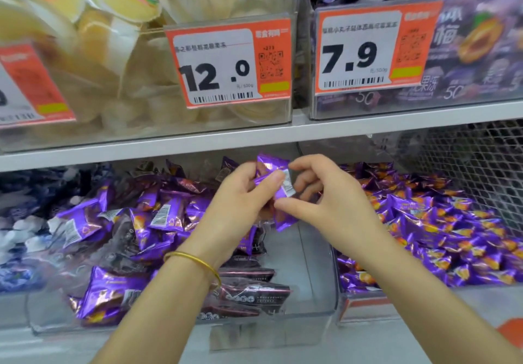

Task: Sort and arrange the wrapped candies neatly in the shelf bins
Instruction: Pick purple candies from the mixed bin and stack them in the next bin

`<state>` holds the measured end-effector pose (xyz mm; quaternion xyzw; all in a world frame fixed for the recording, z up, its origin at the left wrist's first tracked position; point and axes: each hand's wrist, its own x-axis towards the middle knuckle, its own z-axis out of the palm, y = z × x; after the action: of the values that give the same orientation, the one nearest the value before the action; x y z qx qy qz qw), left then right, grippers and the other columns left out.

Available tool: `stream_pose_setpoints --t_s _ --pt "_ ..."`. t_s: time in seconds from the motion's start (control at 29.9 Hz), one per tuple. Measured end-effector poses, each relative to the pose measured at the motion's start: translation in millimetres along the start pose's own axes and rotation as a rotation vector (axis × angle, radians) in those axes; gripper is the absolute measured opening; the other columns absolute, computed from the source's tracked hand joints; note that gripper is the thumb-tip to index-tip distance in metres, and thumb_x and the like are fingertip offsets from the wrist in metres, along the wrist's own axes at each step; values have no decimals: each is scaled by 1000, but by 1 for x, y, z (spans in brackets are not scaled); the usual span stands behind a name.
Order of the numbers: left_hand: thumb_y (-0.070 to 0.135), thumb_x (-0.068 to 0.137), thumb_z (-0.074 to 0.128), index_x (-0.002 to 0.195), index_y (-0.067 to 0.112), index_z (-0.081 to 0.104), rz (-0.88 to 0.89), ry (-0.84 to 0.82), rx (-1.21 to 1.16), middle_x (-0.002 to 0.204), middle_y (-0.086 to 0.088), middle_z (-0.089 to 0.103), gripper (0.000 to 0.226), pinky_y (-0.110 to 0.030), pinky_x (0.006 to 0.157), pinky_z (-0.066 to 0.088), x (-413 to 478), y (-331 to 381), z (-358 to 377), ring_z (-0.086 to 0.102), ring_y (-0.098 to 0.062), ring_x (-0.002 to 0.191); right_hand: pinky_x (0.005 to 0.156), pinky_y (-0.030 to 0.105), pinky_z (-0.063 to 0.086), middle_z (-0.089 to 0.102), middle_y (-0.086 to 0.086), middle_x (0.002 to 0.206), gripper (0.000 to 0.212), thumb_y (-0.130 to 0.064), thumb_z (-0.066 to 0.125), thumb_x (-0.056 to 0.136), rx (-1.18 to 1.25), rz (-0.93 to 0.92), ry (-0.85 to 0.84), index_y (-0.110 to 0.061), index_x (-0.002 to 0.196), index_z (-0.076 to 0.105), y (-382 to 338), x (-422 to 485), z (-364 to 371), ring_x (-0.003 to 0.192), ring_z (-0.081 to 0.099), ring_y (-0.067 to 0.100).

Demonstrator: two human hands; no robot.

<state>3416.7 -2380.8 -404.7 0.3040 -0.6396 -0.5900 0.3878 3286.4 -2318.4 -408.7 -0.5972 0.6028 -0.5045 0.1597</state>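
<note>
My left hand point(240, 194) grips a small stack of purple wrapped candies point(273, 170) above the middle clear bin point(319, 287). My right hand point(328, 191) pinches the same stack from the right, thumb below at a lower candy point(284, 220), fingers on top. The middle bin holds a loose heap of purple candies point(147, 216) on its left and a few dark-wrapped packs point(252, 290) lined up near the front. The bin to the right point(365, 304) is full of purple candies with orange prints point(441, 233).
A shelf board point(169, 144) runs just above my hands. On it stand clear bins with pale jelly cups point(135, 61) and purple packs point(467, 52), with price tags 12.0 point(229, 63) and 7.9 point(376, 49). Wire mesh point(467, 160) backs the right side. Blue-white packs point(17, 222) fill the left bin.
</note>
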Motion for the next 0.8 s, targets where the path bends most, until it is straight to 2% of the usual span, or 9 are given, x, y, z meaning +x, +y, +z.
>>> stream_pose_setpoints --t_s 0.1,0.17,0.23,0.33,0.43,0.53,0.6,0.67,0.8 --pt "31 99 38 108 1 60 -186 -29 -322 98 -18 68 38 -43 80 57 -1 3 3 65 -26 86 68 30 49 61 1 78 42 -13 78 71 67 40 -24 -25 105 57 4 3 -4 65 57 16" --pt "25 100 35 111 1 59 -270 -65 -453 101 -17 68 36 -40 79 56 -1 4 1 67 -25 84 70 32 51 62 13 84 38 -6 75 74 168 78 6 -26 100 56 6 5 -10 68 59 20" --pt "13 97 39 107 1 58 -284 -72 -418 93 -16 68 25 -34 71 57 0 0 -1 67 -23 77 69 29 51 62 16 89 37 0 72 76 289 100 70 -25 95 53 9 5 -18 73 60 19" --pt "8 97 42 92 5 56 -292 -62 -317 81 -12 70 15 -24 50 53 -1 -7 0 69 -21 68 70 21 51 62 4 90 38 7 67 77 425 74 71 -22 98 54 10 4 -27 74 62 10" --pt "10 98 41 108 1 54 -282 -49 -240 86 -11 67 18 -19 40 45 -2 -10 4 67 -19 59 73 16 50 68 -6 88 41 15 63 77 452 -12 -24 -19 99 62 7 -1 -27 75 63 4" --pt "18 97 46 110 6 57 -270 -4 -158 84 -7 66 21 -18 36 37 -2 -12 2 63 -14 54 72 15 50 71 -6 85 34 16 68 69 477 -60 -66 -17 79 67 7 -3 -24 80 66 5" --pt "20 95 50 102 13 59 -288 27 -167 81 -3 66 13 -17 38 34 -4 -12 -1 60 -12 55 71 16 48 69 -5 92 28 4 70 63 469 -86 -68 -23 70 70 10 -3 -24 84 64 6" --pt "13 92 54 98 14 61 -267 31 -214 83 -3 62 10 -17 41 39 -4 -11 -5 56 -11 61 68 16 47 64 -4 98 25 -2 72 60 455 -76 -41 -27 65 71 15 -3 -25 84 61 5" --pt "-7 73 67 83 14 69 -119 27 -96 76 -7 61 23 -20 63 52 -3 -17 -15 55 -14 65 67 19 46 67 -6 94 25 -2 75 61 498 -38 -15 -26 65 71 20 -1 -26 81 60 10"
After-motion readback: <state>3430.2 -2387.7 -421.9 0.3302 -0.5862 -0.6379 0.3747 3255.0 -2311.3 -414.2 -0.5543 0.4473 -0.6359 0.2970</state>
